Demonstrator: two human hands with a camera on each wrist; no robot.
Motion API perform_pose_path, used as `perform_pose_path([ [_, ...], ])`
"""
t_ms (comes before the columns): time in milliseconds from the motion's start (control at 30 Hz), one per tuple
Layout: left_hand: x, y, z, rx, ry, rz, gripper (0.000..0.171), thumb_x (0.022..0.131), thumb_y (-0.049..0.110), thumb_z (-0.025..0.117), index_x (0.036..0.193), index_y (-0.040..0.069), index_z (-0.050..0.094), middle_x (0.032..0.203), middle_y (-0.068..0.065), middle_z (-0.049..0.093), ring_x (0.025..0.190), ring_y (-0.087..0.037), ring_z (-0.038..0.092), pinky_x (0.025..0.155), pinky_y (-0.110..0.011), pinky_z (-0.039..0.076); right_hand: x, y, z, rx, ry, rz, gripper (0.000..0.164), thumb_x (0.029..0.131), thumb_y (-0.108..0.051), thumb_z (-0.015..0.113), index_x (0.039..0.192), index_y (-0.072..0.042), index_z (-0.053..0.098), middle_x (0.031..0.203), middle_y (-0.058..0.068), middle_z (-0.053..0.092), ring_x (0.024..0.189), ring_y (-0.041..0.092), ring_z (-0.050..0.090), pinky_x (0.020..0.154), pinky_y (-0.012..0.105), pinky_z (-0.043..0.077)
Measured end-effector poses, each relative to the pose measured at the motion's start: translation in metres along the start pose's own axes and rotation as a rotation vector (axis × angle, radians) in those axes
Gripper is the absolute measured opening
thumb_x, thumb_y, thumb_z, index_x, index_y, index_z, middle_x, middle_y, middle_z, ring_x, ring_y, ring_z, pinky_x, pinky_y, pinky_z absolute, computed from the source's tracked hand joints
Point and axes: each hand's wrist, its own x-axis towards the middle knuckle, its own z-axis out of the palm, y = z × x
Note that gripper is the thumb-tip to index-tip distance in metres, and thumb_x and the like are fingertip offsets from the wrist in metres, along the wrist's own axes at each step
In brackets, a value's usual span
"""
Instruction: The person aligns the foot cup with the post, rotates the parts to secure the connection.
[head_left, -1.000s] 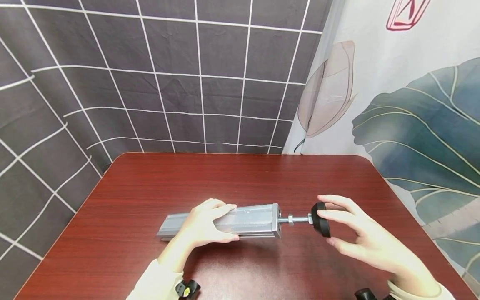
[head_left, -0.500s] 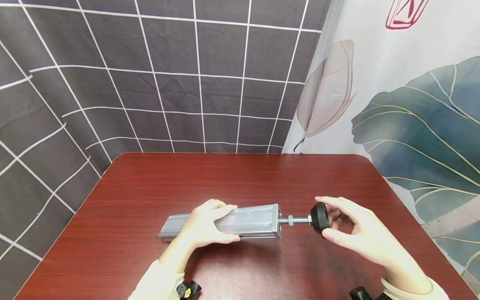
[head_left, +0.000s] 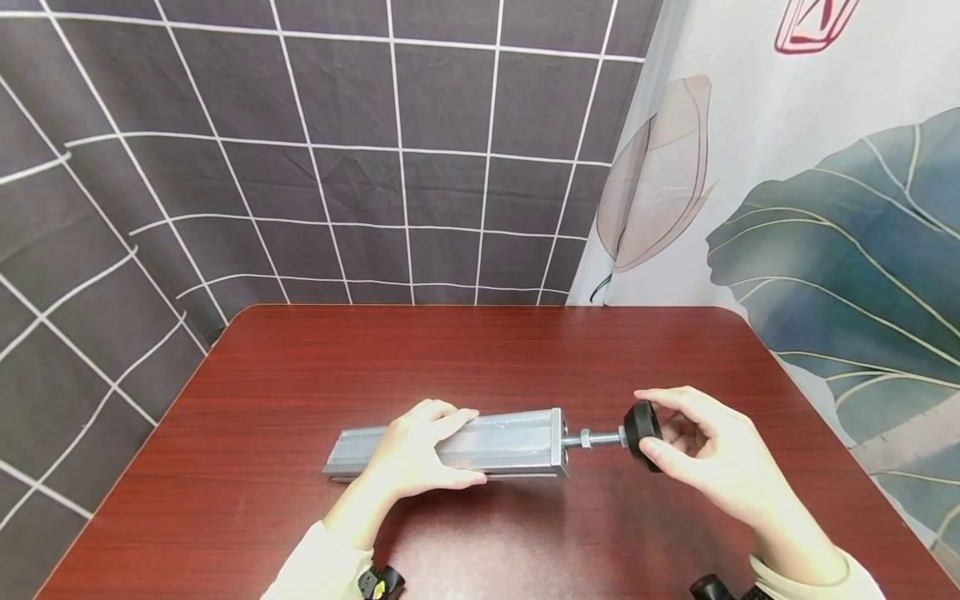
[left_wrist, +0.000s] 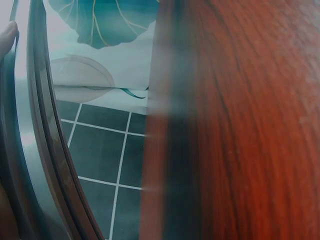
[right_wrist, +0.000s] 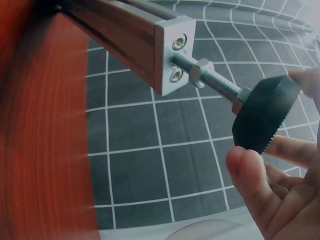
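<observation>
My left hand (head_left: 416, 448) grips a silver aluminium profile (head_left: 517, 442) from above, thumb on the near side and fingers over the far side. From the profile's right end plate (right_wrist: 170, 57), fixed with two visible screws, a threaded rod (right_wrist: 220, 85) sticks out with a hex nut (right_wrist: 201, 72) along it. At its outer end sits a black levelling foot (head_left: 641, 435), its edge ribbed. My right hand (head_left: 716, 450) pinches that foot by the rim between thumb and fingertips. In the left wrist view the profile (left_wrist: 30, 115) runs along the left side, with one fingertip on it.
The reddish-brown wooden table (head_left: 450, 358) has rounded far corners. Behind it hangs a dark grey curtain (head_left: 337, 150) with white grid lines, and a white leaf-patterned curtain (head_left: 750, 167) is at the right. Wrist cameras (head_left: 381, 582) are strapped to both wrists.
The right hand's spread fingers have come in around the foot's rim and now pinch it; the wrist moved slightly left. The foot has turned a little. The left hand keeps its grip.
</observation>
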Motion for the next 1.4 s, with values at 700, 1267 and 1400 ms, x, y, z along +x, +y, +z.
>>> perform_pose_path([
  [700, -0.001, -0.006, 0.003, 0.002, 0.022, 0.059, 0.073, 0.056, 0.055, 0.081, 0.120, 0.022, 0.066, 0.096, 0.006, 0.055, 0.089, -0.009, 0.053, 0.074, -0.028, 0.046, 0.005, -0.014, 0.003, -0.015, -0.113, 0.353, 0.015, 0.094, -0.025, 0.057, 0.103, -0.013, 0.058, 0.051, -0.003, 0.053, 0.042, 0.014, 0.052, 0.047, 0.027, 0.042],
  [1267, 0.006, -0.009, -0.004, -0.066, -0.034, 0.003, 0.071, 0.058, 0.053, 0.081, 0.121, 0.025, 0.065, 0.097, 0.009, 0.054, 0.090, -0.007, 0.052, 0.075, -0.027, 0.045, -0.001, 0.026, -0.017, 0.159, -0.248, -0.388, 0.082, 0.067, -0.015, 0.085, 0.133, 0.007, 0.041, 0.138, 0.021, 0.036, 0.105, 0.013, 0.052, 0.085, 0.019, 0.039],
  [1400, 0.009, -0.007, -0.006, -0.069, -0.042, -0.005, 0.070, 0.058, 0.053, 0.081, 0.121, 0.024, 0.066, 0.098, 0.009, 0.054, 0.090, -0.007, 0.052, 0.075, -0.026, 0.045, -0.001, 0.027, -0.015, 0.138, -0.245, -0.370, 0.061, 0.076, -0.019, 0.078, 0.127, 0.001, 0.051, 0.136, 0.014, 0.039, 0.092, 0.008, 0.057, 0.078, 0.016, 0.044],
])
